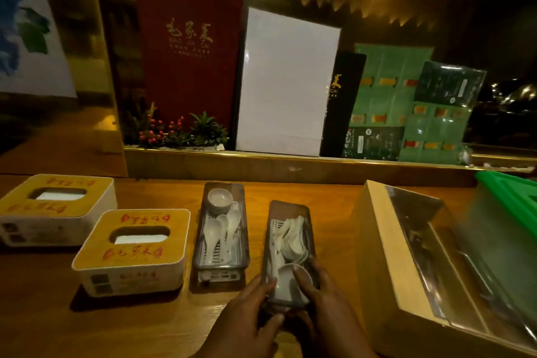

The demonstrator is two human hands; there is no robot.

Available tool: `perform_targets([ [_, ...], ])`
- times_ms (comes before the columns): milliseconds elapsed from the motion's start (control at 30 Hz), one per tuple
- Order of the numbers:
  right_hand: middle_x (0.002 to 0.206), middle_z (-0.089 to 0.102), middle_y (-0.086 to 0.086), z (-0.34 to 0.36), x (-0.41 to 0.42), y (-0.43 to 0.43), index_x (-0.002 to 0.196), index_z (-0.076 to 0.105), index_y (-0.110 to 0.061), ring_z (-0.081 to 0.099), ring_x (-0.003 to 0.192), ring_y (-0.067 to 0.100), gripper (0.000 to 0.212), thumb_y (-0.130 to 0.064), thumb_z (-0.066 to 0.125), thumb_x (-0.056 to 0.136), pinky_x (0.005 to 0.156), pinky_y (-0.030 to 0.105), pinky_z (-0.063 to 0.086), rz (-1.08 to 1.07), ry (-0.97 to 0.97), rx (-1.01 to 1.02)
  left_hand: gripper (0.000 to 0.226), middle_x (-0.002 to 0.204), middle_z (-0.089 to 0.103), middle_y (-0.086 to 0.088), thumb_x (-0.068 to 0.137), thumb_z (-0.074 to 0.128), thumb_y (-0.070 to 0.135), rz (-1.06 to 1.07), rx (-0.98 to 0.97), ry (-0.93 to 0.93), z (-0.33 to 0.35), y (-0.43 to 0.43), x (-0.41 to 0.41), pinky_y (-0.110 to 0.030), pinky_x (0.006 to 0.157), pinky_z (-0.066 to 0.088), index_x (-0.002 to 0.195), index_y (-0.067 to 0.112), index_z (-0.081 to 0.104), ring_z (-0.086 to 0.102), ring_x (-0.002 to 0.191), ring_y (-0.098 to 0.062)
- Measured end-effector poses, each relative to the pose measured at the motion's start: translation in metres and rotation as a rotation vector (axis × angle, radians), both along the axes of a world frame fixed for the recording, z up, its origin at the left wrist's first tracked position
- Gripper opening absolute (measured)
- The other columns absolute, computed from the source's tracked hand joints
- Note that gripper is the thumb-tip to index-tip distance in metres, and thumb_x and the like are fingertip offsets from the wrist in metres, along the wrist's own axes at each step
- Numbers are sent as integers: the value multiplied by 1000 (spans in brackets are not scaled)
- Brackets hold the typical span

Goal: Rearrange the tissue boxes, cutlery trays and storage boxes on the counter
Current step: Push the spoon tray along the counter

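Note:
Two clear cutlery trays of white spoons stand on the wooden counter (334,200). The left tray (221,229) also holds a small cup at its far end. My left hand (250,317) and my right hand (322,296) grip the near end of the right tray (289,238), one on each side; my right thumb rests on a small white bowl inside it. Two tissue boxes with yellow lids sit at the left: a near tissue box (132,250) and a far tissue box (55,206). A long wooden storage box (386,247) with a clear lid lies at the right.
A green-lidded container (511,200) sits at the far right, blurred. Behind the counter a raised ledge carries a red menu (189,52), a white board (286,81), a small plant with red berries (177,131) and green packets (406,107).

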State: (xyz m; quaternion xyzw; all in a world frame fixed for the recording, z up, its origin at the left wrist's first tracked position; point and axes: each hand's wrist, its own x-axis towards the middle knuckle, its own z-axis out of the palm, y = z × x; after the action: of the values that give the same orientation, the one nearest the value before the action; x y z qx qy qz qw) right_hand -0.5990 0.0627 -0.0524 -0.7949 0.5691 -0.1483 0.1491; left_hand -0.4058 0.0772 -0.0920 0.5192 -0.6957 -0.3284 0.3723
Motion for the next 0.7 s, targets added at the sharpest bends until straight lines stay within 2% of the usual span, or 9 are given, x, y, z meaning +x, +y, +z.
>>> perform_targets([
  [67,162,-3,-10,6,-5,-11,153,14,-43,22,147,18,84,-50,65,86,116,28,27,47,20,-18,75,157,29,27,78,64,56,68,22,3,1,1,-13,-14,108,38,148,44,39,35,139,7],
  [167,161,8,-12,7,-12,-23,154,11,-37,33,139,0,82,-27,65,93,108,16,33,120,-58,37,77,159,28,23,76,66,57,181,53,5,1,6,-31,-17,109,38,147,45,41,34,141,3],
  [267,165,-14,2,-2,-17,-30,155,3,-35,14,149,26,94,-31,69,89,115,32,28,139,97,1,71,157,34,17,79,73,42,251,69,79,3,11,-43,-9,101,41,145,39,47,39,134,9],
  [400,152,-35,9,-11,-21,-33,155,-6,-30,4,149,35,93,-34,63,93,116,39,23,180,144,-54,67,152,37,24,83,73,30,318,37,64,9,19,-56,0,94,36,143,40,46,36,128,22],
  [467,149,-40,8,-10,-27,-28,153,-12,-33,-4,149,36,95,-36,61,93,117,41,20,212,134,-84,68,151,34,28,86,72,32,328,40,44,9,24,-61,-1,96,34,144,44,40,33,134,18],
  [567,161,-26,1,10,-48,-12,151,-8,-45,-9,150,24,85,-51,53,92,118,33,16,352,-11,-72,72,158,23,27,86,68,46,410,-2,-60,9,31,-70,-5,102,29,149,46,33,26,143,6],
  [633,164,-8,-10,33,-71,0,149,10,-51,6,149,9,72,-60,50,90,114,21,21,434,-176,-110,68,158,19,25,86,69,44,492,-31,-93,12,37,-80,0,95,31,146,47,35,29,143,-1],
  [700,160,12,-20,58,-95,15,145,32,-49,21,140,-6,60,-60,51,89,104,7,24,427,-332,-129,62,160,21,21,85,67,45,519,-123,-138,21,43,-94,-6,95,38,142,44,43,34,142,-3],
])
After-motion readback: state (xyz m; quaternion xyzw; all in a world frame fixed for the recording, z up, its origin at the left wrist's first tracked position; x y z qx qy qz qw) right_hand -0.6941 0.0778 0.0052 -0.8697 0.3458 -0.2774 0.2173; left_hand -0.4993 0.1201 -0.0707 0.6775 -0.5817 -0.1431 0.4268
